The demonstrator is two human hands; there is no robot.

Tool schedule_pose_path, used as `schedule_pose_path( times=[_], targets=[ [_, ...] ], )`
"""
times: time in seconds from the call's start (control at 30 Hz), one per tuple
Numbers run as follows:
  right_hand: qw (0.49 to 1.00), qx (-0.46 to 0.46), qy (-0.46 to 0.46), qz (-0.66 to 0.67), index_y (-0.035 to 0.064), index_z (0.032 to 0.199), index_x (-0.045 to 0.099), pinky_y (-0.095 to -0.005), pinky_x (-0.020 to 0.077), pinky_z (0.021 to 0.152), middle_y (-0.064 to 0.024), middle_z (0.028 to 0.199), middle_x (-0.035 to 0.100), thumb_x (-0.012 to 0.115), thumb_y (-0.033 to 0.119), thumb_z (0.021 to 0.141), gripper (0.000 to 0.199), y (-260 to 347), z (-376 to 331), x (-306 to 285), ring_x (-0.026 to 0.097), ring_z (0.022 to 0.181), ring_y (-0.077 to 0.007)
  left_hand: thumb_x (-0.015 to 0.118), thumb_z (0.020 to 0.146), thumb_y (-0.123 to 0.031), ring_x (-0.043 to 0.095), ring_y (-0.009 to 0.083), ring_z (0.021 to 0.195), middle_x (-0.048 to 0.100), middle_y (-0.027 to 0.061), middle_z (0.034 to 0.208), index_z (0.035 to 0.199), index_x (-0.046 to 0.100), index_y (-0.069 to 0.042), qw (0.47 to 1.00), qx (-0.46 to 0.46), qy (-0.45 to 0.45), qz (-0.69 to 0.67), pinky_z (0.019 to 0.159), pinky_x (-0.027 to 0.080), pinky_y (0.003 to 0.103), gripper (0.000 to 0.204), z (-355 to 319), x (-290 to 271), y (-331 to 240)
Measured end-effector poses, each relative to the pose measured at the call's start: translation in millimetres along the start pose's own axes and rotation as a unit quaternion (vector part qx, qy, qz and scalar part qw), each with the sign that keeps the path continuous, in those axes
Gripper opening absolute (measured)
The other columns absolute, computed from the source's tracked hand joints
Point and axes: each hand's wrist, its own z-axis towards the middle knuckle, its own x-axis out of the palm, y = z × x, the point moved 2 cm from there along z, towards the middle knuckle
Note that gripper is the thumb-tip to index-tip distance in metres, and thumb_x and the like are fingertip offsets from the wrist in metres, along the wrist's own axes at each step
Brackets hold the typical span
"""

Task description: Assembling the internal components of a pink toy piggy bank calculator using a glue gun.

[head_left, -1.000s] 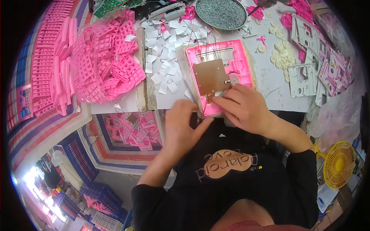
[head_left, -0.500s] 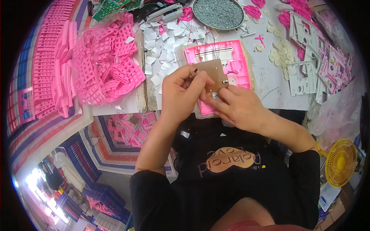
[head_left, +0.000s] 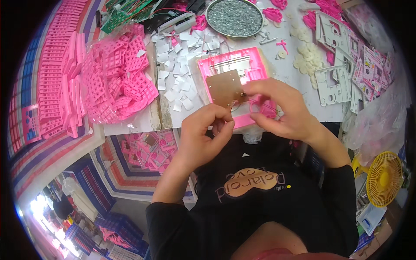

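Note:
A brown circuit board (head_left: 224, 88) lies over a pink plastic case (head_left: 239, 121), which rests on the table before me. My left hand (head_left: 203, 133) is at the board's near edge, thumb and fingers pinched on a thin wire (head_left: 234, 106) that runs to the board. On the other side, my right hand (head_left: 288, 108) has its thumb and forefinger apart, with the forefinger's tip at the board's right corner. Thin wires loop below that hand, over the case. Its remaining fingers are partly hidden.
A round tray of small screws (head_left: 234, 18) sits at the back. White paper pieces (head_left: 182, 89) cover the table left of the case; a bag of pink keypads (head_left: 117, 78) lies beyond. Cream discs (head_left: 307, 58) and white plates (head_left: 333, 84) are rightward. A yellow fan (head_left: 384, 178) stands right.
The board has gone from between both hands to lying over the case. My left hand has moved down to the wire; my right hand has lifted and its fingers have spread.

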Motion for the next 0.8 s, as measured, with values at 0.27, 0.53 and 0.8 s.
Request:
schedule_pose_path(
  times=[0.27, 0.53, 0.8],
  targets=[
    [0.951, -0.182, -0.003, -0.251, 0.0041, 0.107, 0.069, -0.0348, 0.0529, 0.062, -0.0071, 0.088, 0.066, 0.076, 0.011, 0.08, 0.029, -13, 2, -9, 0.064, 0.077, -0.0238, 0.07, 0.083, 0.006, 0.061, 0.0114, 0.072, 0.065, 0.0073, 0.101, 0.103, 0.065, -0.003, 0.999, 0.011, -0.032, 0.022, 0.062, 0.049, 0.025, 0.022, 24, 12, -5],
    [0.945, -0.142, 0.05, -0.29, 0.0073, 0.096, 0.071, -0.0339, 0.0503, 0.056, -0.0017, 0.076, 0.061, 0.077, 0.015, 0.08, 0.019, -21, -54, -12, 0.062, 0.071, -0.0204, 0.078, 0.078, -0.004, 0.065, 0.0321, 0.081, 0.067, 0.0117, 0.096, 0.099, 0.065, -0.007, 0.946, 0.227, 0.059, 0.225, 0.067, 0.054, 0.043, 0.025, 27, 50, 0],
    [0.959, -0.091, 0.103, -0.246, 0.0097, 0.096, 0.073, -0.0368, 0.0514, 0.057, -0.0024, 0.072, 0.063, 0.076, 0.021, 0.084, 0.016, -37, -55, -15, 0.064, 0.069, -0.022, 0.077, 0.079, -0.006, 0.063, 0.0302, 0.075, 0.062, 0.0079, 0.084, 0.095, 0.065, -0.008, 0.93, 0.205, 0.11, 0.284, 0.064, 0.051, 0.041, 0.021, 13, 50, 20]
  ],
)
